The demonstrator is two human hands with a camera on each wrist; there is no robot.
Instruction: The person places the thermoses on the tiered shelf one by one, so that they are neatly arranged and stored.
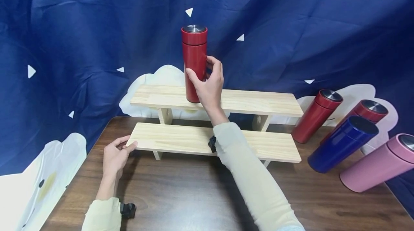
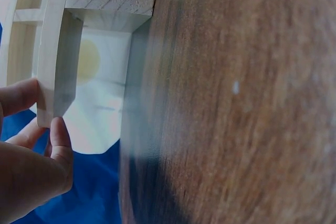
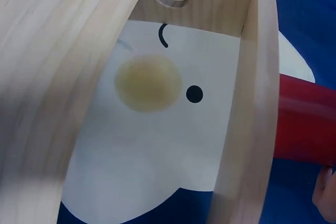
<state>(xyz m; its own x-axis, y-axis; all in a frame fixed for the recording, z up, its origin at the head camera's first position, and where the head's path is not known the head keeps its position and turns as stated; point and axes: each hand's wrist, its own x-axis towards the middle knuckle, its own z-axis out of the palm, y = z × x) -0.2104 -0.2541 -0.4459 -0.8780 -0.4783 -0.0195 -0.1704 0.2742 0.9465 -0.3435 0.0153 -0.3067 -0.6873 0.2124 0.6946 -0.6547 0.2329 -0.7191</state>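
Observation:
My right hand (image 1: 211,85) grips a red thermos bottle (image 1: 194,56) with a steel-topped lid, thumb on the near side and fingers round its right. The bottle stands upright, its base at the upper board (image 1: 258,101) of a two-step pale wooden shelf. In the right wrist view the red bottle (image 3: 307,121) shows beyond that board's edge, with only a little of the hand at the frame's side. My left hand (image 1: 114,156) pinches the left end of the lower board (image 1: 174,138), and the left wrist view shows its fingertips on both faces of the board (image 2: 48,51).
Right of the shelf, two more red bottles (image 1: 316,118) (image 1: 363,110), a blue bottle (image 1: 343,144) and a pink bottle (image 1: 376,164) stand on the brown wooden table (image 1: 187,195). A dark blue curtain (image 1: 97,26) with white shapes hangs close behind.

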